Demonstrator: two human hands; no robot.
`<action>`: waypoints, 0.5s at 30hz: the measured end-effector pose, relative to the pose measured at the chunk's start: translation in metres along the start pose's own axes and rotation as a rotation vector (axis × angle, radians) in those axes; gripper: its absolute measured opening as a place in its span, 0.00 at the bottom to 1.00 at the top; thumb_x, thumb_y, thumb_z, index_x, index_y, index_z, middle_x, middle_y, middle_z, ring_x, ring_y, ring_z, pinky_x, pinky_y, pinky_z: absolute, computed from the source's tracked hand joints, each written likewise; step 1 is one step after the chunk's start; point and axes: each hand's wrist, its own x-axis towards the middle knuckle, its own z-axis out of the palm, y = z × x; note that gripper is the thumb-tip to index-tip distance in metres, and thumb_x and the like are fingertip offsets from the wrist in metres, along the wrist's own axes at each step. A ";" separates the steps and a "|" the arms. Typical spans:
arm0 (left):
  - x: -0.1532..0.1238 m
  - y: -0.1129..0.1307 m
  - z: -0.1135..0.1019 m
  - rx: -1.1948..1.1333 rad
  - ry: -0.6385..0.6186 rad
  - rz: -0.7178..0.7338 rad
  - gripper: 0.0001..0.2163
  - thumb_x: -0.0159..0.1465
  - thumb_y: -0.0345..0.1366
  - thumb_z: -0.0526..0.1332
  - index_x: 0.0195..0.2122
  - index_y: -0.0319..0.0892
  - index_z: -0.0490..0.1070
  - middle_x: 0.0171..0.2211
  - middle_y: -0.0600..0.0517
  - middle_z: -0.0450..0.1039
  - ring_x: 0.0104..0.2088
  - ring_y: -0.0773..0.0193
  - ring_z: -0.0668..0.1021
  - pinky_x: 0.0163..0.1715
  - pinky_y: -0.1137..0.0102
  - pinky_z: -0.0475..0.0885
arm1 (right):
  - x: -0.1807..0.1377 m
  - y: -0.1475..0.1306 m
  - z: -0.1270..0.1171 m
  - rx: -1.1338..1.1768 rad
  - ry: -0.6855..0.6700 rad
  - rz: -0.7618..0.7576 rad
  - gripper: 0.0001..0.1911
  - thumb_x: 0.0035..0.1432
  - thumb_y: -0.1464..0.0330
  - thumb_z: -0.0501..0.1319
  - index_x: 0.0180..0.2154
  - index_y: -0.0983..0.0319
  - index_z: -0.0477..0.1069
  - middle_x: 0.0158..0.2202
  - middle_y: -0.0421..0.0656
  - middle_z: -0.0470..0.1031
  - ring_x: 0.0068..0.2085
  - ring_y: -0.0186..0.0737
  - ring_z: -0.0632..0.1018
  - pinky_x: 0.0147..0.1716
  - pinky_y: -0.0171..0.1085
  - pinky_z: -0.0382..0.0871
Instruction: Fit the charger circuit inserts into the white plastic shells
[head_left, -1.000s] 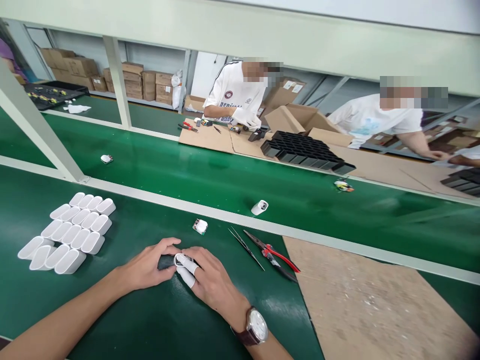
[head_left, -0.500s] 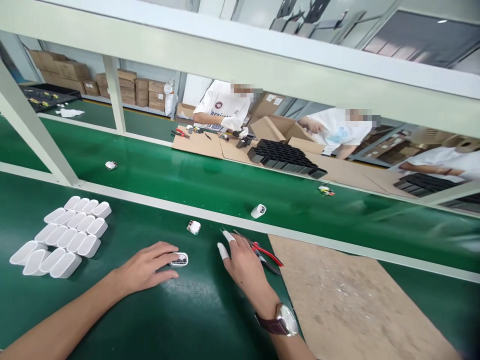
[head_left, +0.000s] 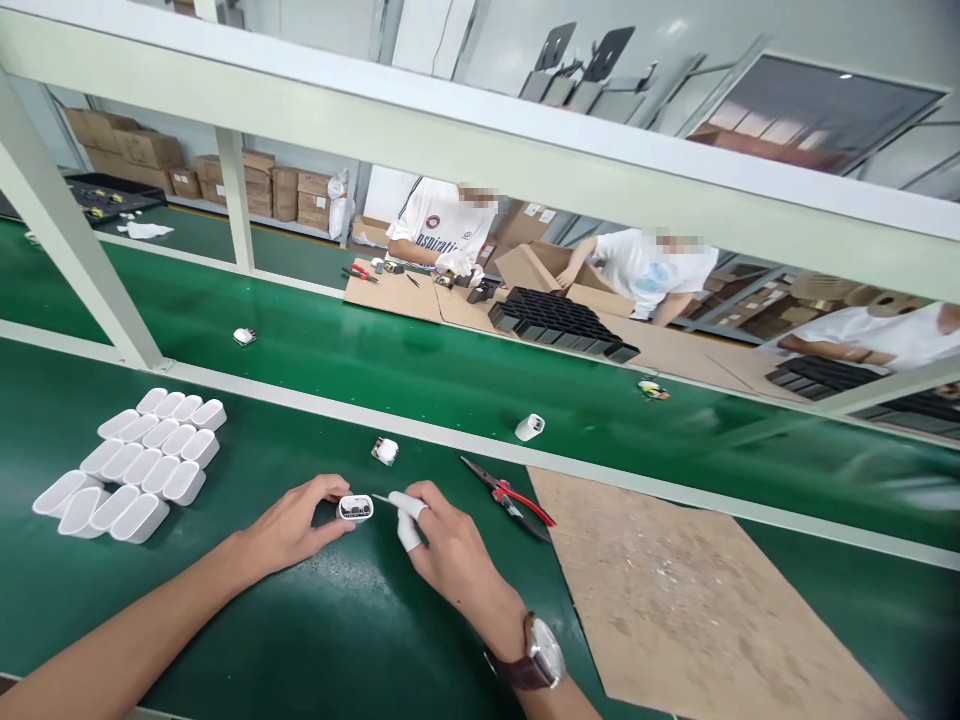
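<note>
My left hand [head_left: 296, 525] pinches a small white housing [head_left: 355, 508] on the green bench, its open end facing me. My right hand [head_left: 442, 550], with white finger cots and a wristwatch, holds thin tweezers [head_left: 382, 498] whose tip points at the housing's opening. Red-handled pliers [head_left: 510, 497] lie just right of my right hand. A small white part [head_left: 385, 451] rests on the bench beyond the housing.
Rows of empty white housings [head_left: 135, 463] lie at the left. A cardboard sheet [head_left: 697, 600] covers the bench at the right. The green belt [head_left: 450, 375] carries a white housing [head_left: 529, 427] and other small parts. Across it, people work beside black trays [head_left: 562, 322] and cartons.
My right hand went out to the tools by the pliers, picked up the tweezers and came back to the housing. My left hand kept the housing in place and tilted it up.
</note>
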 end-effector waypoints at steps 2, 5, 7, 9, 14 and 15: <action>0.000 -0.001 0.000 -0.030 -0.002 -0.011 0.17 0.70 0.41 0.66 0.57 0.50 0.65 0.54 0.51 0.79 0.55 0.55 0.82 0.56 0.57 0.78 | 0.004 -0.012 0.003 -0.061 -0.032 -0.068 0.12 0.69 0.77 0.52 0.46 0.61 0.72 0.43 0.47 0.74 0.32 0.39 0.75 0.31 0.39 0.74; 0.000 -0.001 0.000 -0.059 -0.018 -0.012 0.18 0.70 0.40 0.66 0.58 0.50 0.64 0.55 0.50 0.80 0.56 0.55 0.82 0.56 0.56 0.78 | 0.007 -0.015 0.009 -0.110 -0.047 -0.107 0.11 0.67 0.78 0.52 0.39 0.61 0.71 0.42 0.48 0.74 0.32 0.40 0.74 0.30 0.39 0.72; 0.000 0.000 -0.001 -0.069 -0.025 -0.016 0.19 0.69 0.40 0.66 0.59 0.50 0.64 0.55 0.50 0.80 0.56 0.54 0.82 0.56 0.55 0.78 | 0.008 -0.013 0.012 -0.117 -0.045 -0.102 0.11 0.66 0.78 0.53 0.37 0.61 0.71 0.42 0.47 0.73 0.31 0.39 0.74 0.29 0.39 0.71; 0.001 0.000 -0.001 -0.074 -0.031 -0.022 0.19 0.69 0.39 0.66 0.59 0.50 0.64 0.55 0.50 0.80 0.56 0.54 0.82 0.56 0.55 0.78 | 0.009 -0.010 0.014 -0.114 -0.038 -0.094 0.11 0.66 0.79 0.54 0.36 0.61 0.71 0.41 0.46 0.73 0.31 0.39 0.74 0.29 0.39 0.70; 0.001 -0.001 -0.001 -0.057 -0.024 -0.007 0.18 0.69 0.39 0.66 0.58 0.50 0.64 0.55 0.50 0.79 0.56 0.54 0.82 0.56 0.56 0.79 | 0.011 -0.009 0.018 -0.056 -0.040 -0.095 0.10 0.67 0.79 0.54 0.39 0.61 0.72 0.41 0.45 0.73 0.31 0.38 0.74 0.31 0.38 0.71; 0.001 -0.002 0.000 -0.049 -0.022 -0.004 0.18 0.69 0.39 0.66 0.58 0.50 0.64 0.55 0.50 0.80 0.56 0.54 0.82 0.55 0.57 0.79 | 0.012 -0.008 0.018 -0.044 -0.046 -0.100 0.11 0.68 0.78 0.53 0.39 0.61 0.72 0.41 0.45 0.74 0.31 0.38 0.74 0.31 0.38 0.71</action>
